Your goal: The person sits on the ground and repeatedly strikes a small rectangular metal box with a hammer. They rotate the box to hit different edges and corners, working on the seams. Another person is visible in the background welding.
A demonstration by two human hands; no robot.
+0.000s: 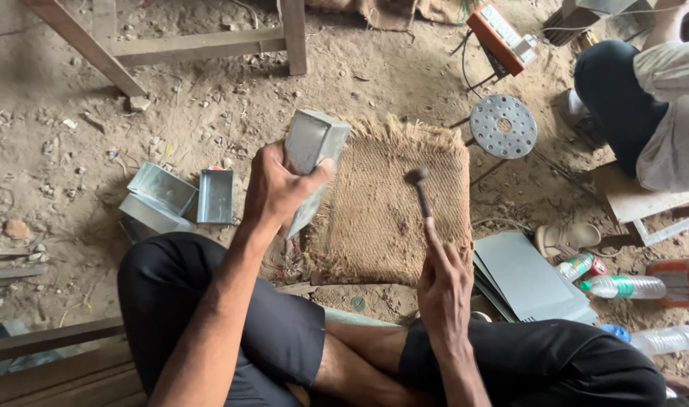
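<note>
I sit cross-legged on a dirt floor. My left hand (278, 187) grips a grey sheet-metal box (312, 147) and holds it tilted on end over the left edge of a burlap mat (393, 218). My right hand (444, 280) is closed around the handle of a hammer (419, 188). The hammer's head points away from me, above the middle of the mat. The two hands are apart, with the mat between them.
Several finished metal boxes (174, 197) lie on the ground to the left. Flat grey metal sheets (527, 277), a sandal (567, 238) and plastic bottles (631, 286) lie to the right. A perforated round stool (503, 126) and another seated person (646, 98) are at the upper right. Wooden beams (201, 45) cross the top.
</note>
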